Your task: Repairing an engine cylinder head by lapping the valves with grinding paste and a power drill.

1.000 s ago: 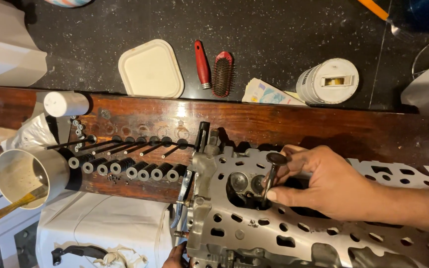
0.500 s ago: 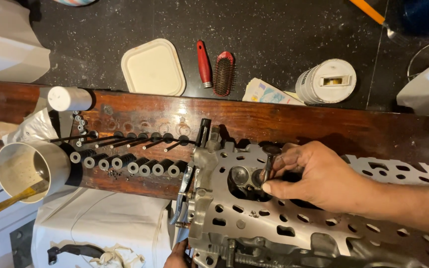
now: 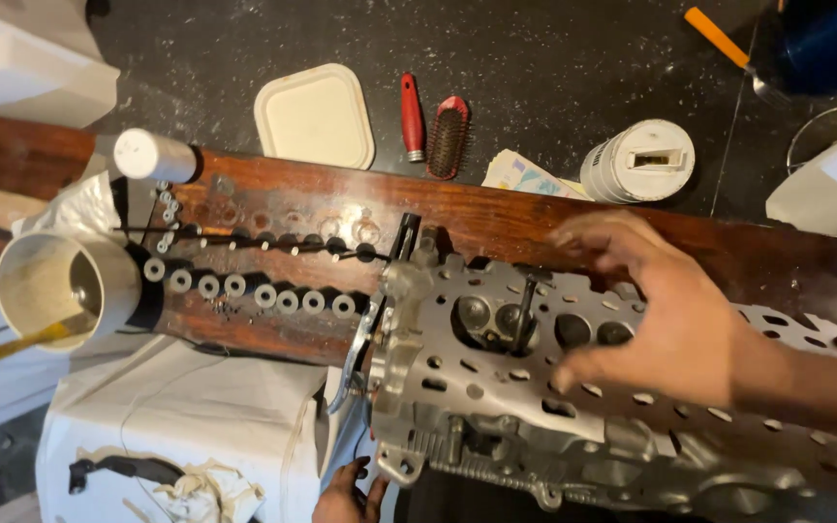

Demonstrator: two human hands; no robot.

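Cylinder head (image 3: 573,407), cast grey metal, lies across the lower right of the frame, its near end resting on the wooden plank (image 3: 496,218) that spans the desk (image 3: 535,58). One valve (image 3: 523,315) stands stem-up in a port near the head's left end, beside two round valve faces already seated in the same chamber; other ports further right look dark and open, so by my judgement some valves are in and several are yet to go. On the plank, left of centre, a row of ring-shaped washers (image 3: 244,289) and a line of thin valve stems (image 3: 244,237) lie sorted and untouched. Right hand (image 3: 661,310) hovers above the head at centre right, fingers (image 3: 593,232) spread wide and holding nothing; the valve stem sits just left of the fingertips, near but apart. Left hand (image 3: 346,494) shows only at the bottom edge, under the head's left corner; whether it grips anything, cannot tell. A metal lever tool (image 3: 360,349) hangs off the head's left end. Upper part of frame: cream square lid (image 3: 314,114), red-handled tool (image 3: 411,114), small red brush (image 3: 448,136), white cylinder container (image 3: 636,160). White cup (image 3: 60,286) with a yellow stick at left edge.
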